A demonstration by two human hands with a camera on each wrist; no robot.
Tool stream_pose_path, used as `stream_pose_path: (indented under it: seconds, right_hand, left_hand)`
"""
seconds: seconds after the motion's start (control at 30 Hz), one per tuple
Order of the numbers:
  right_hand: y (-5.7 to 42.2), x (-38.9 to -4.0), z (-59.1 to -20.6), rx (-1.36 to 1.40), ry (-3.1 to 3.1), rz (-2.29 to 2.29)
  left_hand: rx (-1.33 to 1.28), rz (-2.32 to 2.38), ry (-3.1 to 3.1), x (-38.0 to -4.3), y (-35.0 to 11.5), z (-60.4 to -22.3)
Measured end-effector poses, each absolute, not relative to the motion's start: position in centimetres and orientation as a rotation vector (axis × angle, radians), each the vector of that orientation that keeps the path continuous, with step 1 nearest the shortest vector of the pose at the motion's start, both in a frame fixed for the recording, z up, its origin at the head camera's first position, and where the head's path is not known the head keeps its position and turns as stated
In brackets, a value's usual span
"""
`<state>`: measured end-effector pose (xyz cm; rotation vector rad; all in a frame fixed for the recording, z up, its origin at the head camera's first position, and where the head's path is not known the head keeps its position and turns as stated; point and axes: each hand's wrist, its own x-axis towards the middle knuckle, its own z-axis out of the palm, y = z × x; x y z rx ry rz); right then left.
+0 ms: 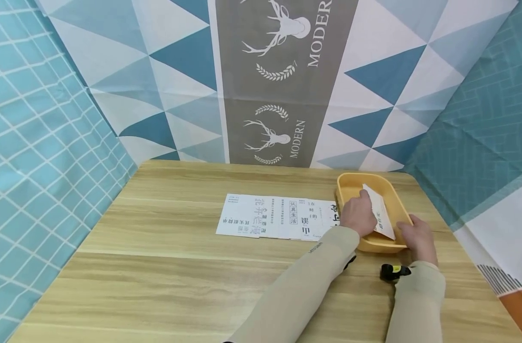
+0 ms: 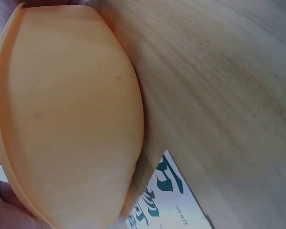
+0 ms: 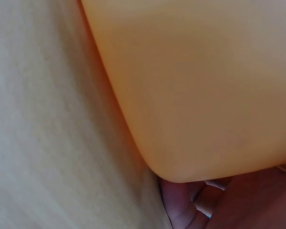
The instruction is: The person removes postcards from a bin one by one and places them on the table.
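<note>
A yellow-orange plastic tray (image 1: 357,180) sits at the back right of the wooden table. Inside it a white card (image 1: 378,209) with printed characters leans at a slant. My left hand (image 1: 358,214) reaches over the tray's left rim and pinches the card by its left edge; most of those fingers are hidden. At the near right corner, my right hand (image 1: 420,239) grips the tray, its fingers curled at the rim and under the wall. From the left wrist, the tray's outer wall (image 2: 71,114) fills the left side, close beside a printed card (image 2: 169,205).
Left of the tray, a row of overlapping white cards (image 1: 265,216) with printed characters lies on the table (image 1: 149,281). The row's right end reaches up to the tray and my left hand. A patterned cloth (image 1: 269,95) hangs behind the table's back edge.
</note>
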<state>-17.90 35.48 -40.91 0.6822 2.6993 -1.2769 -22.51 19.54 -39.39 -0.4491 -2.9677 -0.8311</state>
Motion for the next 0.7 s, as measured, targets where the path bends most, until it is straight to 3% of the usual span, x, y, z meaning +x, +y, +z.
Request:
stream_pose_path:
  seconds: [0.43, 0.7]
  right_hand:
    - [35.8, -18.2, -40.8, 0.739, 2.663, -1.323]
    - [35.5, -17.9, -40.8, 0.708, 2.743, -1.236]
  left_hand:
    - [-0.382, -0.989, -2.960, -22.8, 19.5, -38.9]
    - [-0.622, -1.457, -2.637, -23.3, 16.8, -40.0]
